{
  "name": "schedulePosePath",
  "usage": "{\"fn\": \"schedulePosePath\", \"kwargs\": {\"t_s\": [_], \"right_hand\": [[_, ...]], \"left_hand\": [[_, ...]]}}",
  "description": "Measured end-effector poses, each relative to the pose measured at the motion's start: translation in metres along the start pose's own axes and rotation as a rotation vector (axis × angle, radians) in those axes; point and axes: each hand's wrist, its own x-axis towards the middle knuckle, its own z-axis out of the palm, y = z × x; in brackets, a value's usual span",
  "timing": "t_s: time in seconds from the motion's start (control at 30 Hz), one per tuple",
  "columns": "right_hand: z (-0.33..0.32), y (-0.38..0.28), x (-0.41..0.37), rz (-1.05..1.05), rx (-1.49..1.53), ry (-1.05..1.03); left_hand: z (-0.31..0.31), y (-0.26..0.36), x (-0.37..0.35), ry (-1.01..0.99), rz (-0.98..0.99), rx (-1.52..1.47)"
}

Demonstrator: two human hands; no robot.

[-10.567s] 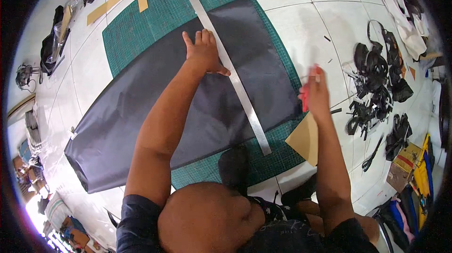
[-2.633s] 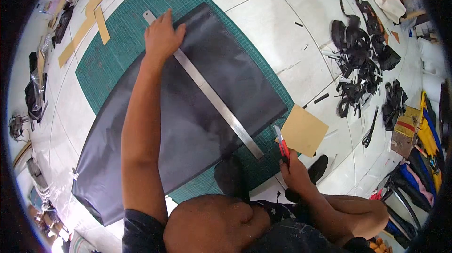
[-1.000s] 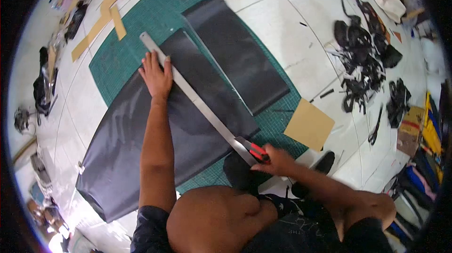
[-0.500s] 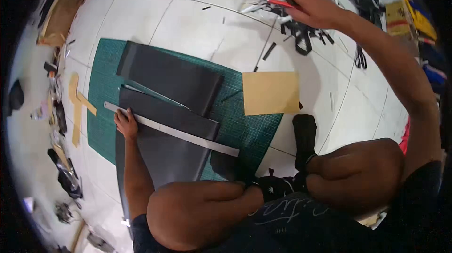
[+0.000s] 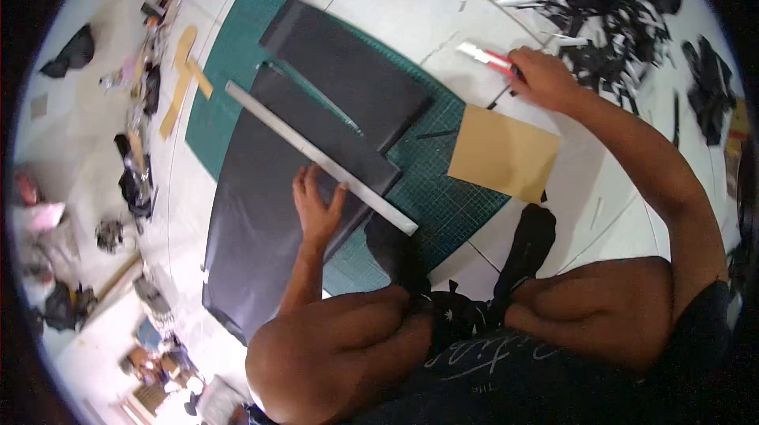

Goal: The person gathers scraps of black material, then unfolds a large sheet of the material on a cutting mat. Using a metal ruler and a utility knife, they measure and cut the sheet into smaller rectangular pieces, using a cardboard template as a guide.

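Note:
My left hand (image 5: 317,205) rests with fingers apart on the large black sheet (image 5: 261,180), its fingertips at the near edge of a long metal ruler (image 5: 316,154). The ruler lies slantwise across the sheet. My right hand (image 5: 545,79) is closed around a red utility knife (image 5: 494,60), held above the floor and pointing left. A cut black piece (image 5: 344,69) lies beyond the sheet, parted from it by a narrow gap. Under both is a green cutting mat (image 5: 443,192). A tan rectangular card (image 5: 504,152) overlaps the mat's right edge.
A heap of black and white scraps (image 5: 609,37) lies on the tiled floor at upper right. Tan pattern pieces (image 5: 182,81) are left of the mat. My socked foot (image 5: 531,231) stands near the card. Assorted items line the left side.
My left hand has slid along the ruler from its far left end to its middle. My right hand has come away from the scrap heap towards the mat, knife in hand. The view has turned.

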Motion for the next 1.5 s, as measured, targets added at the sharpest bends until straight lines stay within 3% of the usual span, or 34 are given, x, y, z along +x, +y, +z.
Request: {"fn": "schedulePosePath", "kwargs": {"t_s": [0.07, 0.23, 0.3, 0.4, 0.5, 0.57, 0.63, 0.73, 0.77, 0.97, 1.2, 1.27, 1.37, 1.5], "right_hand": [[0.011, 0.014, 0.020, -0.010, 0.019, 0.064], [0.019, 0.024, 0.056, -0.062, -0.018, 0.278], [0.016, 0.023, 0.062, -0.023, -0.076, 0.283], [0.014, 0.005, 0.063, -0.111, 0.082, 0.410], [0.006, -0.046, 0.047, 0.144, 0.500, -0.022], [0.025, -0.069, 0.032, 0.067, 0.678, -0.186], [0.041, -0.091, 0.021, 0.233, 0.933, -0.530], [0.039, -0.123, 0.024, 0.615, 1.073, -0.760], [0.039, -0.129, 0.031, 0.651, 1.088, -0.761], [0.048, -0.169, 0.049, 0.851, 1.281, -0.485], [0.080, -0.217, 0.050, 1.071, 1.631, 0.003], [0.086, -0.229, 0.055, 1.176, 1.617, 0.175], [0.097, -0.233, 0.061, 1.169, 1.694, 0.356], [0.090, -0.253, 0.061, 1.240, 1.452, 0.462]], "left_hand": [[-0.008, 0.007, -0.033, -0.115, -0.149, 0.006], [-0.015, -0.015, -0.057, -0.142, -0.243, 0.030], [-0.010, -0.011, -0.054, -0.157, -0.260, 0.009], [0.003, -0.002, -0.041, -0.171, -0.158, 0.013], [0.008, 0.013, -0.024, -0.174, -0.140, 0.008], [0.008, 0.015, -0.022, -0.161, -0.132, -0.003], [0.001, 0.012, -0.027, -0.153, -0.150, -0.038], [-0.002, -0.002, -0.047, -0.134, -0.202, -0.012], [-0.001, -0.006, -0.055, -0.096, -0.215, -0.038], [0.013, -0.023, -0.072, 0.109, -0.188, -0.242], [0.007, -0.045, -0.017, 0.291, 0.013, -0.335], [0.001, -0.056, 0.001, 0.301, 0.071, -0.347], [-0.002, -0.071, 0.031, 0.361, 0.103, -0.329], [0.007, -0.075, 0.056, 0.476, 0.079, -0.450]]}}
